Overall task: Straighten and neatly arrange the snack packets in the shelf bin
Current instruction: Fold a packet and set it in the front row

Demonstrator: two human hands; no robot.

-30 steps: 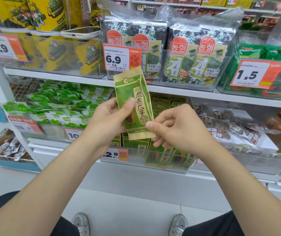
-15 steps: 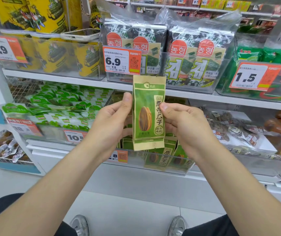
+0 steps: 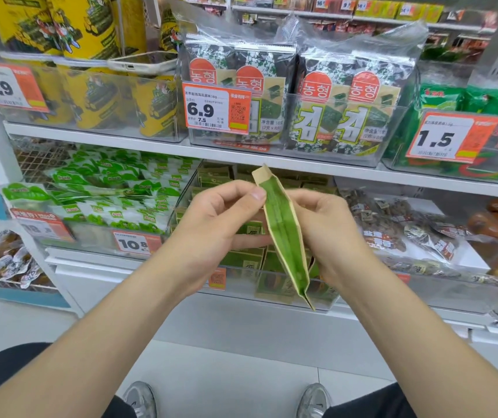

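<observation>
Twisted edge-on since a moment ago, the slim green-and-tan paper seed packet [image 3: 284, 236] sits just in front of the clear plastic shelf bin [image 3: 173, 220], left hand [image 3: 217, 224] and right hand [image 3: 326, 233] each keeping a pinching grip on it, so I'd guess slotting it back and squaring the leaning green packets [image 3: 243, 257] inside is still left.

The left hand [image 3: 220, 224] and right hand [image 3: 329, 233] pinch one green packet [image 3: 284, 233] between their fingers. It is turned edge-on. The clear bin [image 3: 173, 224] sits just behind the fingers.
</observation>
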